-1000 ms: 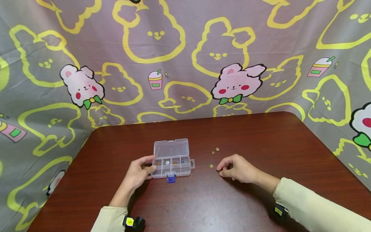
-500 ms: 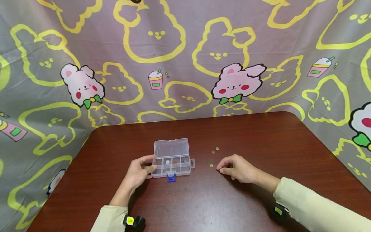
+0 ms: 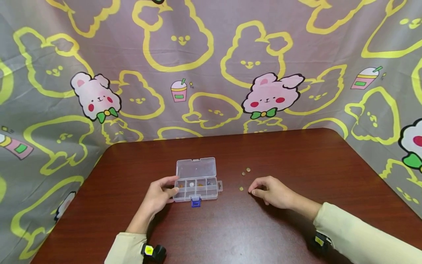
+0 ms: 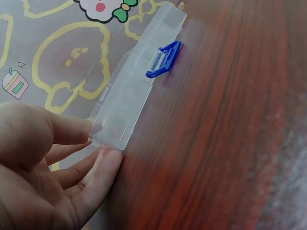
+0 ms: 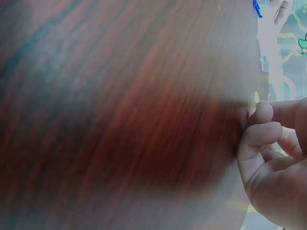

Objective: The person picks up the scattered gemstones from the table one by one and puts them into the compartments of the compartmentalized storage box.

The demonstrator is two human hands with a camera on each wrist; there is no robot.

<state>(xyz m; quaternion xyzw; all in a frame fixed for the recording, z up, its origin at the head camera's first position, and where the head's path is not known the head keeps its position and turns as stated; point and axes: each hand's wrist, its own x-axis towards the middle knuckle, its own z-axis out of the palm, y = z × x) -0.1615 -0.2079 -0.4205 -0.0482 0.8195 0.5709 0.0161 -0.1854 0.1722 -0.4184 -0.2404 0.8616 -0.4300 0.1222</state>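
Note:
A clear plastic compartment box [image 3: 207, 197] with a blue latch [image 3: 196, 202] stands on the table, its lid [image 3: 196, 168] folded back. The left hand [image 3: 156, 196] grips its left end between thumb and fingers, which also shows in the left wrist view. Small white, orange and dark pieces lie in the back row of compartments. The right hand [image 3: 275, 192] is low over the table to the right, thumb and index finger curled together in a pinch. The small bead at those fingertips is mostly hidden. Just left of them lies a yellowish bead [image 3: 241, 189].
Two more small beads, a nearer one [image 3: 244, 173] and a farther one [image 3: 248, 169], lie behind, right of the box. The dark brown table [image 3: 296, 154] ends at a patterned cloth backdrop [image 3: 211, 73]. A camera sits on each wrist.
A dark small piece showed at the right fingertips one second ago; it is now hidden there. The right fingertips have risen slightly. The left hand and box keep their place.

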